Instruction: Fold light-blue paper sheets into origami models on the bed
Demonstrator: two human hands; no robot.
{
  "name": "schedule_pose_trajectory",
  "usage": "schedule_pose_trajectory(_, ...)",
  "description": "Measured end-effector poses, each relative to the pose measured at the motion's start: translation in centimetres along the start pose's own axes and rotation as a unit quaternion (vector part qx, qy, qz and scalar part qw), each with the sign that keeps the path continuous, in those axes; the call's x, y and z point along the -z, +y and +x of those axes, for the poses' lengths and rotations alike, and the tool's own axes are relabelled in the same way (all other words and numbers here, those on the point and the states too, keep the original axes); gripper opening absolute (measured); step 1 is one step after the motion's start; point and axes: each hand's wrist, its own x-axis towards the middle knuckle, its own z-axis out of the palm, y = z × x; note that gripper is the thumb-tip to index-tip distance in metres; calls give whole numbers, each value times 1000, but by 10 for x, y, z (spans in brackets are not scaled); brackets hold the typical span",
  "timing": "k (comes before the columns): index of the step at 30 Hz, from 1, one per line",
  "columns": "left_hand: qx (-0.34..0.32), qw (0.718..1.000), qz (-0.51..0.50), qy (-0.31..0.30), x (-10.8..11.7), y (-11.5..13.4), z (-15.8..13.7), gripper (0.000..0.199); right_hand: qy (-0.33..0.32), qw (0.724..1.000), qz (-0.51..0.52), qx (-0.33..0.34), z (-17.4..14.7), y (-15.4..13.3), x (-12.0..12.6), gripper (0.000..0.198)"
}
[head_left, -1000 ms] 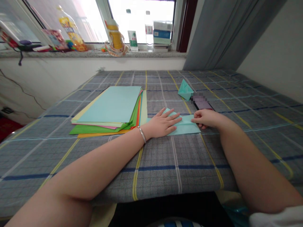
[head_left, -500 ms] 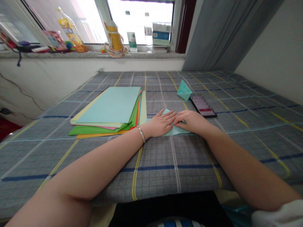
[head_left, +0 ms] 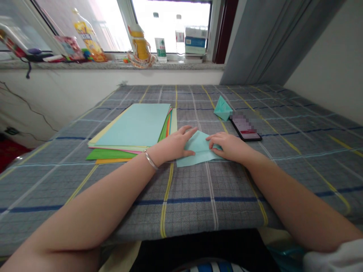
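A creased sheet of light blue paper (head_left: pixel 197 146) lies on the checked cloth between my hands. My left hand (head_left: pixel 177 144) is at the paper's left side, thumb and fingers spread apart, and covers part of that edge. At the right side, my right hand (head_left: pixel 227 146) has its fingers curled round the paper's edge, and the part beneath them is hidden. A folded turquoise paper shape (head_left: pixel 222 108) stands beyond the right hand.
A stack of coloured paper (head_left: pixel 136 124) lies close to my left wrist. Behind my right hand is a phone (head_left: pixel 246 128), near the folded shape. Bottles, including a yellow-labelled one (head_left: pixel 89 37), and boxes (head_left: pixel 195 41) line the windowsill. A grey curtain (head_left: pixel 255 41) hangs at the right.
My left hand has slid left off the middle of the paper, its fingers spreading, and more of the creased sheet shows. My right hand stays at the right edge.
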Motion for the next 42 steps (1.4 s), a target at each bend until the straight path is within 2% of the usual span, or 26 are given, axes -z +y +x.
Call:
schedule_pose_trajectory(3, 14, 995, 42, -84, 14, -7, -6, 49, -4, 1000, -14, 2, 2, 0, 0, 10)
schedule_pose_trajectory(5, 4, 994, 61, -90, 19, -8, -6, 39, -6, 1000, -22, 4, 1, 0, 1, 8)
schedule_pose_trajectory(8, 4, 994, 61, -85, 20, -7, -4, 39, -4, 999, -28, -14, 0, -3, 5, 8)
schedule_pose_trajectory(13, 4, 994, 55, -96, 18, -5, -1, 43, 3, 995, -59, -74, 1, -14, 9, 28)
schedule_pose_trajectory(16, 9, 996, 45, -75, 13, -4, 1, 44, -3, 994, -65, -86, 4, -15, 6, 39)
schedule_pose_trajectory(19, 14, 997, 36, -62, 6, -4, 5, 42, -15, 994, -62, -86, 6, -11, 2, 33)
schedule_pose_trajectory(23, 43, 995, 20, -89, 5, -10, 8, 36, -4, 993, -39, -110, 7, -5, -3, 29)
schedule_pose_trajectory(27, 26, 995, 19, -93, 9, -20, 7, 30, 3, 994, -16, -110, 7, -1, -7, 23)
schedule_pose_trajectory(32, 30, 993, -41, -104, 8, -25, 7, 26, -4, 994, -7, -104, 9, 0, -7, 17)
schedule_pose_trajectory(36, 53, 995, -14, -85, 10, -22, 6, 21, -3, 994, -25, -102, 9, -1, -7, 16)
schedule_pose_trajectory(42, -4, 994, -38, -101, 15, -22, 1, 21, 13, 991, -67, -111, 8, -5, -1, 17)
